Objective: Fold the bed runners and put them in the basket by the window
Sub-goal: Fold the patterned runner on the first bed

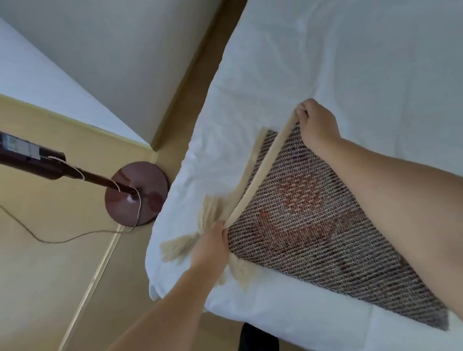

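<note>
Head view, looking down on bed corner. Brown-and-cream woven bed runner with reddish centre motif (309, 219) lying on white-sheeted bed (367, 58), near the bed's lower left corner, folded over itself: upper layer's cream-bound edge lifted slightly above lower layer's cream edge, the two edges roughly parallel, not yet flush. Left hand (213, 247) closed in a pinch grip on near corner of the upper bound edge, next to cream yarn tassels (196, 231) fanned out over the sheet toward the bed's edge. Right hand (316, 124) closed in a fist-like grip on far corner of the same bound edge, knuckles up, forearm crossing over the runner's right side. Bound edge held taut and straight between the two hands. Runner's far right corner partly hidden under right forearm. Sheet wrinkled around runner; broad bare sheet beyond right hand. Second white bed (109, 60) at upper left, separated by a narrow floor gap. Tan floor (41, 268) open on the left, occupied by dark reddish round lamp base (136, 194) close to the bed corner, dark pole (20, 153) slanting in from left, thin cord (52, 240) trailing across floor. Basket not visible.
</note>
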### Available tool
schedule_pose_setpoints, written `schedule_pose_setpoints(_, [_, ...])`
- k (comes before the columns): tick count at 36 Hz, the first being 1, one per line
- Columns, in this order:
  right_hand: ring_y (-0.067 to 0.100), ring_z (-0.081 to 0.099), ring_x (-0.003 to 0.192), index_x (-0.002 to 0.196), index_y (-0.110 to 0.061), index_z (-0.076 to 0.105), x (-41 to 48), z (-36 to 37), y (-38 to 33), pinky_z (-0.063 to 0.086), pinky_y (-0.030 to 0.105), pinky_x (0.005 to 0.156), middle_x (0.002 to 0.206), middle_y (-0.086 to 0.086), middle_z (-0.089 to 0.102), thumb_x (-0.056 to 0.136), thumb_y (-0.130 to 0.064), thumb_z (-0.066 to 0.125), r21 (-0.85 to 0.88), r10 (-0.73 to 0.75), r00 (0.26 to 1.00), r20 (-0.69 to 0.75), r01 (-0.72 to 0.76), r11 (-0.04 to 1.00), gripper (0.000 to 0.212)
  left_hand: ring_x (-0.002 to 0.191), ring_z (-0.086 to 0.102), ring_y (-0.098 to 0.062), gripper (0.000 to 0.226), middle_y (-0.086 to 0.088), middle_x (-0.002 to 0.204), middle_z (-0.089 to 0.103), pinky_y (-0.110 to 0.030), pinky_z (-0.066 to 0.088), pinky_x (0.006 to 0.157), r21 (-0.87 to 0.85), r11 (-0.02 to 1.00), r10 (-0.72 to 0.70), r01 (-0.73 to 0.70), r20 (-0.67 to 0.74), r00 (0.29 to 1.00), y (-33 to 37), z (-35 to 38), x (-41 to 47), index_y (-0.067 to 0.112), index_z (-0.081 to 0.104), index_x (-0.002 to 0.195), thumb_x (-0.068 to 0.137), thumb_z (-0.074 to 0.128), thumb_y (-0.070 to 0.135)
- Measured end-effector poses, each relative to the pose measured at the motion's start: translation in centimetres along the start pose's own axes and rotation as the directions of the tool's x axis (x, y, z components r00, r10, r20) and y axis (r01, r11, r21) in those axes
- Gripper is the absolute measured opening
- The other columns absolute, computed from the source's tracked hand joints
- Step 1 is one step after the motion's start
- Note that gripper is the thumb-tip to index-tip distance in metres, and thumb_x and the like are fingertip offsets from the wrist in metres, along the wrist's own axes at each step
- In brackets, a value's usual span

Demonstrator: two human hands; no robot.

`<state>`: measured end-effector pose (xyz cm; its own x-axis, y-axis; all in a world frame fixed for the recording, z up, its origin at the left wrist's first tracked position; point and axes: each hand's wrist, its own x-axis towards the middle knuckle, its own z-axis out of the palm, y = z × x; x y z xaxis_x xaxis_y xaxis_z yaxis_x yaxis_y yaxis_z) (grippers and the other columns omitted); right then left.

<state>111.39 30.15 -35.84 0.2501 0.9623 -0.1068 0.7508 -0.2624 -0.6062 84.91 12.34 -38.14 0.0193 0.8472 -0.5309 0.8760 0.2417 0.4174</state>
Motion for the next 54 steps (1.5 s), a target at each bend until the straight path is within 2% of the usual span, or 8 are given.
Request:
schedule_pose_setpoints(5, [0.017, 0.053, 0.085, 0.106, -0.011, 0.056, 2.2, 4.6, 0.7, 0.044, 0.034, 0.073, 0.095, -0.002, 0.057, 0.103, -0.028, 0.034, -0.048, -0.020, 1.000, 0.020, 0.021, 0.999, 0.028, 0.063, 0.052, -0.018, 0.018, 0.007, 0.068, 0.050, -0.031, 0.037, 0.055, 0.084, 0.996, -0.017, 0.013, 0.051, 0.999, -2.5, 1.1, 2.7, 0.023, 0.038, 0.089, 0.102, 0.028, 0.031])
schedule_pose_setpoints(14, [0.017, 0.051, 0.081, 0.096, -0.016, 0.051, 5.3, 11.3, 1.6, 0.035, 0.030, 0.067, 0.093, -0.002, 0.055, 0.103, -0.027, 0.034, -0.146, -0.064, 0.994, 0.092, 0.077, 0.986, 0.021, 0.077, 0.063, -0.028, 0.022, -0.002, 0.086, 0.065, -0.031, 0.039, 0.057, 0.182, 0.981, 0.044, -0.061, 0.099, 0.994, -5.9, 3.1, 6.0, 0.018, 0.043, 0.110, 0.101, 0.034, 0.036])
schedule_pose_setpoints(19, [0.020, 0.051, 0.081, 0.106, -0.010, 0.055, 6.0, 13.1, 3.1, 0.036, 0.032, 0.067, 0.099, 0.005, 0.058, 0.103, -0.027, 0.034, -0.250, -0.066, 0.992, 0.110, 0.092, 0.964, 0.027, 0.084, 0.064, -0.025, 0.031, 0.002, 0.098, 0.065, -0.031, 0.039, 0.060, 0.304, 0.953, 0.002, -0.002, -0.001, 1.000, -5.1, 3.5, 6.4, 0.021, 0.039, 0.122, 0.098, 0.040, 0.040])
schedule_pose_setpoints(23, [0.029, 0.054, 0.099, 0.115, -0.009, 0.053, 5.8, 13.2, 3.2, 0.041, 0.037, 0.080, 0.113, 0.011, 0.056, 0.103, -0.026, 0.035, -0.304, -0.101, 0.993, 0.067, 0.117, 0.946, 0.028, 0.093, 0.057, -0.032, 0.047, -0.007, 0.108, 0.058, -0.040, 0.045, 0.076, 0.371, 0.924, 0.158, -0.089, -0.159, 0.975, -3.8, 4.4, 6.8, 0.012, 0.050, 0.114, 0.071, 0.069, 0.008])
schedule_pose_setpoints(26, [0.032, 0.044, 0.123, 0.131, -0.008, 0.047, 3.6, 12.7, 3.3, 0.033, 0.042, 0.105, 0.134, 0.014, 0.047, 0.101, -0.027, 0.031, -0.332, -0.200, 0.980, -0.003, 0.187, 0.925, 0.039, 0.112, 0.048, -0.034, 0.068, -0.012, 0.126, 0.052, -0.046, 0.038, 0.103, 0.307, 0.927, 0.278, -0.215, -0.179, 0.944, -2.0, 5.2, 7.1, 0.013, 0.046, 0.121, 0.057, 0.061, 0.000])
schedule_pose_setpoints(29, [0.032, 0.020, 0.145, 0.148, -0.004, 0.027, -0.2, 12.1, 4.0, 0.011, 0.047, 0.120, 0.155, 0.016, 0.025, 0.102, -0.034, 0.021, -0.406, -0.284, 0.947, 0.148, 0.320, 0.856, 0.056, 0.140, 0.025, -0.032, 0.067, -0.014, 0.150, 0.034, -0.044, 0.010, 0.119, 0.325, 0.878, 0.397, -0.351, -0.086, 0.914, 0.6, 5.9, 7.8, 0.007, 0.040, 0.137, 0.071, 0.050, 0.013])
schedule_pose_setpoints(35, [0.025, -0.007, 0.148, 0.153, -0.007, 0.001, -5.0, 10.1, 9.3, -0.006, 0.044, 0.120, 0.161, 0.013, -0.004, 0.099, -0.053, 0.010, -0.540, -0.160, 0.902, 0.401, 0.374, 0.754, 0.071, 0.147, -0.009, -0.026, 0.065, -0.011, 0.160, -0.002, -0.044, -0.005, 0.119, 0.419, 0.802, 0.434, -0.425, 0.079, 0.897, 4.9, 10.1, 9.2, 0.012, 0.009, 0.152, 0.097, 0.020, 0.046])
schedule_pose_setpoints(54, [0.026, -0.007, 0.148, 0.153, -0.010, -0.001, -9.3, -2.6, 27.8, -0.007, 0.044, 0.119, 0.161, 0.012, -0.005, 0.094, -0.060, 0.003, -0.632, 0.081, 0.969, 0.232, 0.087, 0.770, 0.078, 0.145, -0.017, -0.031, 0.075, -0.016, 0.158, -0.015, -0.053, -0.009, 0.116, 0.561, 0.743, 0.385, -0.364, 0.085, 0.919, 15.2, 19.8, 7.0, 0.010, -0.013, 0.149, 0.092, 0.002, 0.056])
